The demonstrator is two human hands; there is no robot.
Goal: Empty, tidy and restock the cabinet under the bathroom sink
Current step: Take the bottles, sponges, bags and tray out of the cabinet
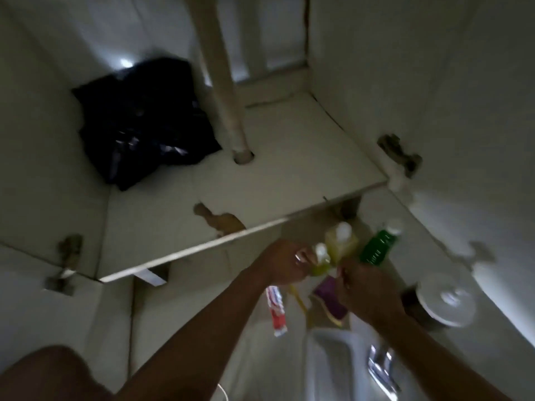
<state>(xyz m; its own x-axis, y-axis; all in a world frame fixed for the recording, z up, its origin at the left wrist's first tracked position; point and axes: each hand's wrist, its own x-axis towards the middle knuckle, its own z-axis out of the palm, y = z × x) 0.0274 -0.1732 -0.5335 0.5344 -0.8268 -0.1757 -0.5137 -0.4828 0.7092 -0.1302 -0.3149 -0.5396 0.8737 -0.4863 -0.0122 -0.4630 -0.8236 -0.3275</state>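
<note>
We are looking at a small yellow bottle (321, 257) sitting on the floor, just below the cabinet (260, 180) edge, between our two hands. Our left hand (285, 263) is closing around it from the left; our right hand (363, 287) is touching near its base, grip unclear through blur. A bigger yellow bottle (341, 240) and a green bottle (379, 244) are standing just beyond. A toothpaste tube (276, 309) is lying nearer us.

black bag (144, 123) and pipe (223, 82) on bare cabinet floor (289, 157)
</note>
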